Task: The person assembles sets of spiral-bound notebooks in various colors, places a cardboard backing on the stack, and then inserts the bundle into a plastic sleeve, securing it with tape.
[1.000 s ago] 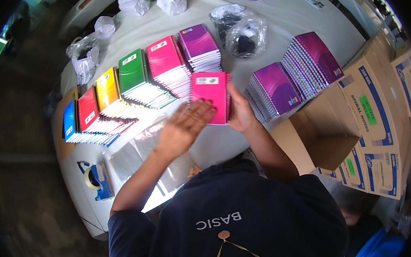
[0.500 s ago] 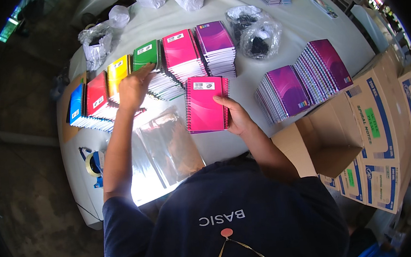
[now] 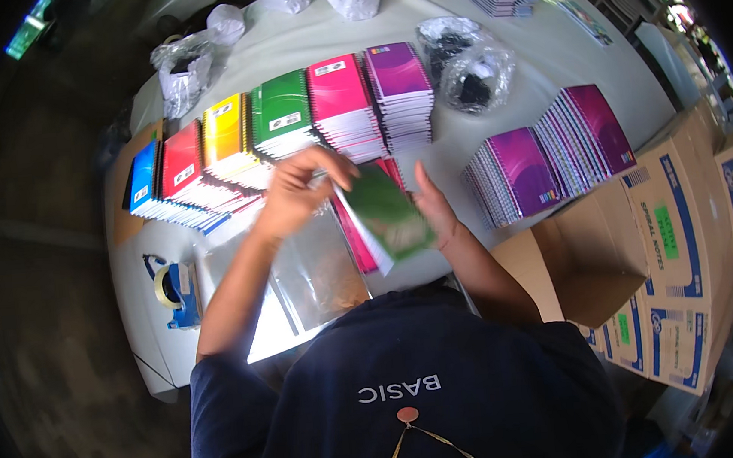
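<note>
My left hand (image 3: 299, 189) pinches a green spiral notebook (image 3: 387, 210) by its upper left corner; the notebook is tilted and blurred by motion. Beneath it lies a pink notebook (image 3: 355, 240), mostly covered, showing only along its left side and top. My right hand (image 3: 439, 213) grips the pink notebook from the right, thumb raised beside the green cover, its other fingers hidden. Beyond my hands stands a row of notebook stacks: blue (image 3: 143, 171), red (image 3: 182, 162), yellow (image 3: 226, 130), green (image 3: 281, 102), pink (image 3: 339, 86) and purple (image 3: 394, 70).
Clear plastic sleeves (image 3: 301, 273) lie near me, with a blue tape dispenser (image 3: 184, 297) to their left. More purple notebooks (image 3: 512, 170) stand on the right by an open carton (image 3: 593, 267) and stacked boxes (image 3: 672, 222). Plastic-wrapped bundles (image 3: 477, 78) sit farther back.
My left hand has lifted a green notebook off the green stack and brought it right, over the pink notebook. My right hand's thumb has come up off the pink cover.
</note>
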Demonstrator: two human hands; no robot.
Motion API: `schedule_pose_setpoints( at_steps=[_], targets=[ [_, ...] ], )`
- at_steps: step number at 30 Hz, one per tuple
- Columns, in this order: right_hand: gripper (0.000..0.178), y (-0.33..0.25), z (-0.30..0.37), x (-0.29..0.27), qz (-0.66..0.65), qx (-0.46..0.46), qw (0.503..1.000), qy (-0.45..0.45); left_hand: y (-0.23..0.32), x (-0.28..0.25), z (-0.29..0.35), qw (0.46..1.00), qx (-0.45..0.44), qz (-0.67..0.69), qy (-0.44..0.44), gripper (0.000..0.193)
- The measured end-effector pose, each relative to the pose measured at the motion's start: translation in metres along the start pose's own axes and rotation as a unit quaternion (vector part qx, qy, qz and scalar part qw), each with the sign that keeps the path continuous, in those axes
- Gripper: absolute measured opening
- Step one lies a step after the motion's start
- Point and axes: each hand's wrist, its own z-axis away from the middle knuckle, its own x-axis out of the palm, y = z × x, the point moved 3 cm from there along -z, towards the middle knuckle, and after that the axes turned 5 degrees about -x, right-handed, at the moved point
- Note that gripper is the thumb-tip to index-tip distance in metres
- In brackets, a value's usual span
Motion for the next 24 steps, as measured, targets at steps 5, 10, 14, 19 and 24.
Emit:
schedule_pose_setpoints(
  at_steps=[5,10,14,19,24],
  targets=[
    [0.044,0.023,0.007,-0.019,0.153,0.066,0.985,0.043,-0.012,-0.010,0.015,0.913,0.118,-0.379,0.094,0.021],
    [0.040,0.025,-0.003,-0.024,0.044,0.060,0.997,0.039,-0.046,-0.124,0.055,0.674,-0.125,-0.694,0.218,0.050],
    [0.046,0.017,-0.012,-0.010,0.117,-0.014,0.992,0.046,-0.024,-0.140,0.059,0.727,-0.133,-0.615,0.275,0.026],
    [0.058,0.017,-0.026,-0.004,0.095,-0.074,0.992,0.025,0.020,-0.021,0.052,0.810,0.129,-0.535,0.200,0.024],
    [0.052,0.018,-0.030,0.001,0.255,-0.150,0.955,0.015,-0.024,0.032,0.071,0.897,0.108,-0.399,0.158,0.055]
  ],
)
